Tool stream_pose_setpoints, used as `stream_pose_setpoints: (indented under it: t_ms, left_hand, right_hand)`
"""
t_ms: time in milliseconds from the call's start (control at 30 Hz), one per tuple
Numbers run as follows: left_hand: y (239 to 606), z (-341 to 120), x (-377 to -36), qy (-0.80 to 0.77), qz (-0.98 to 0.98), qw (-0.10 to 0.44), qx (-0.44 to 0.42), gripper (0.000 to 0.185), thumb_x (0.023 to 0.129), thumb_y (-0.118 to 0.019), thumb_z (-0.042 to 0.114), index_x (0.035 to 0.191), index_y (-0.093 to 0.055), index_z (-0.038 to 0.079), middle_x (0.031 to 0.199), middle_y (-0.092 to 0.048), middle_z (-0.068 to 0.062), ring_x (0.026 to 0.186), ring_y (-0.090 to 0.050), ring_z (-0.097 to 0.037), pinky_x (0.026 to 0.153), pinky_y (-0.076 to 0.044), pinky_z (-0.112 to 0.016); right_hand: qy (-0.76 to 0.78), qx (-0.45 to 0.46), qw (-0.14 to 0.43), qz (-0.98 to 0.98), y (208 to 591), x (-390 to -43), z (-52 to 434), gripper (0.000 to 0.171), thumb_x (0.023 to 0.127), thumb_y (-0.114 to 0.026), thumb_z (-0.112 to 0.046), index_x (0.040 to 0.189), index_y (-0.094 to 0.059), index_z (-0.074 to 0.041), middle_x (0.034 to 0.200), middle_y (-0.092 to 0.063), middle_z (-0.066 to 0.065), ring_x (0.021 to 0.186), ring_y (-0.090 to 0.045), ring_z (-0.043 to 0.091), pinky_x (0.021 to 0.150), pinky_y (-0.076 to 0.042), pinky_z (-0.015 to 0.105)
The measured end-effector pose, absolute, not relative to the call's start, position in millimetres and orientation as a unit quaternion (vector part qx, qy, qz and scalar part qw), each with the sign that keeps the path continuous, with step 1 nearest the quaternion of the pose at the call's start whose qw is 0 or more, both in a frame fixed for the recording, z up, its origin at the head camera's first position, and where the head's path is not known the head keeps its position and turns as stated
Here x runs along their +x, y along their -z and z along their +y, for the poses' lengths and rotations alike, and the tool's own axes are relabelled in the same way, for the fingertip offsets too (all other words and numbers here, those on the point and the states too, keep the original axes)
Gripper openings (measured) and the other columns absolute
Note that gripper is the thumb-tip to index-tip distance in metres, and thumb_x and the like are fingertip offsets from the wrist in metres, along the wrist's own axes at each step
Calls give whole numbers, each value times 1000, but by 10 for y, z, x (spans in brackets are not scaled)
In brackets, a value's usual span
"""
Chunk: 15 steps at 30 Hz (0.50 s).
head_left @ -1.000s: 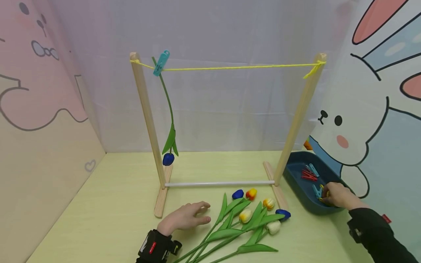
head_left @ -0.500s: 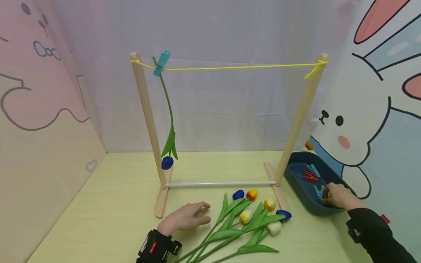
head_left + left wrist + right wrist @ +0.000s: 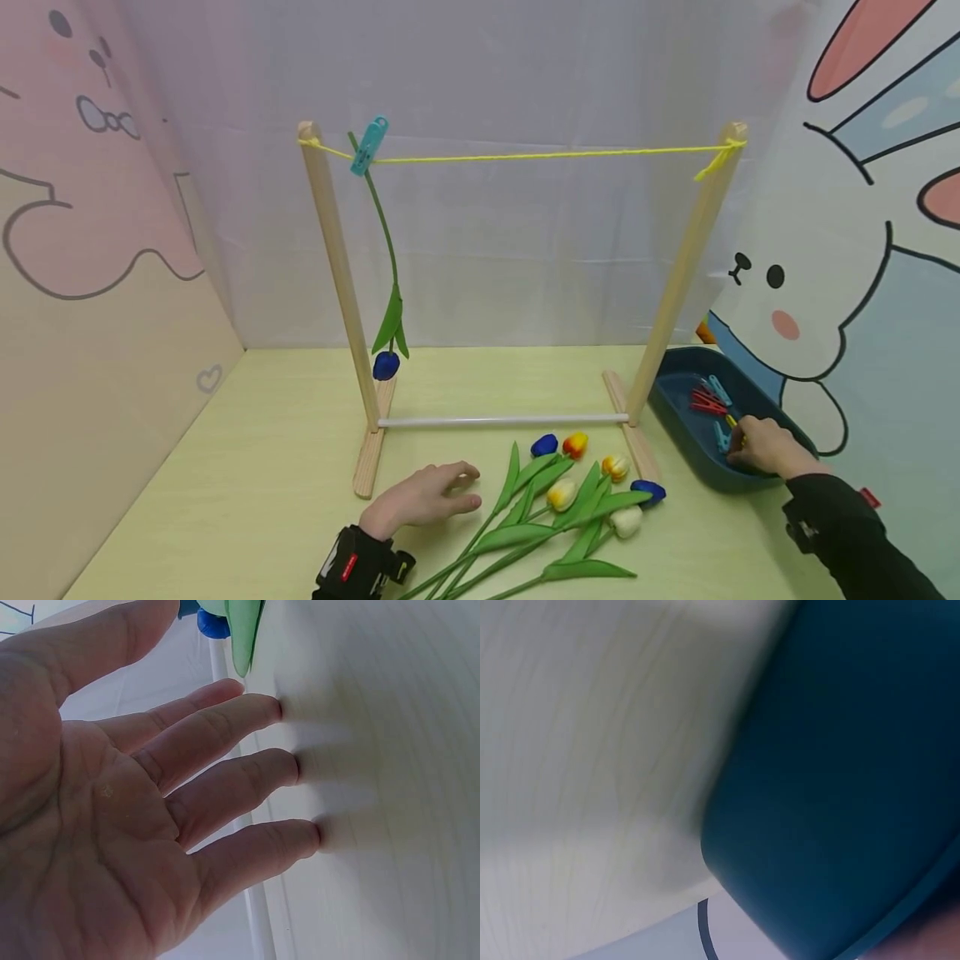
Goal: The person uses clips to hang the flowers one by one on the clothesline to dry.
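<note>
My left hand rests on the table with its fingers apart and nothing held; its palm and fingertips touching the surface show in the left wrist view. Right of it lie several artificial tulips, among them a yellow-white one. My right hand reaches into a dark blue basin, its fingers curled down at a yellow clothespin. Whether they pinch it is hidden. Beside them are a blue clothespin and red clothespins. The right wrist view shows mostly the basin's outer wall.
A wooden frame with a left post and right post carries a yellow string. From it a blue tulip hangs head down by a turquoise clothespin. A white rod joins the posts low down.
My right hand has shifted slightly left in the basin. The yellow clothespin shows more beyond its fingers, and the blue one beside it has turned. My left hand has stayed still.
</note>
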<state>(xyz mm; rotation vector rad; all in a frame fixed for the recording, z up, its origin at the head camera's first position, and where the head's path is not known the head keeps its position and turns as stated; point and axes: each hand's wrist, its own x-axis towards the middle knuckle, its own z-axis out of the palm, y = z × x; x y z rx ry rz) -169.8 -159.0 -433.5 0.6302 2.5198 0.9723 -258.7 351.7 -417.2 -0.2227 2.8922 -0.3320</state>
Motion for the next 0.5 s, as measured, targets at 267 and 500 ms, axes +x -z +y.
stream_pose_setpoints:
  t_ms: [267,500]
  left_hand:
    - [4349,-1588,-1700,-347,892,183,224,50,100,-63,34,136,-56,1,138,-62,-22,127,-59,-41,101,-50,-57]
    - [4363,-1590,-1705,-351,890,187,222,50,100,-63,34,136,-55,1,138,-62,-22,128,-59,-41,101,-50,-57]
  right_hand:
    - [109,-102,67,987,4150,-2594,3529,9,85,-69,-6,83,-67,3,77,-64,10,69,-57,22,62,-52,43]
    - [152,-105,-1,983,4017,-2558,3493,14,91,-63,-9,90,-64,5,76,-61,9,64,-50,19,58,-43,34]
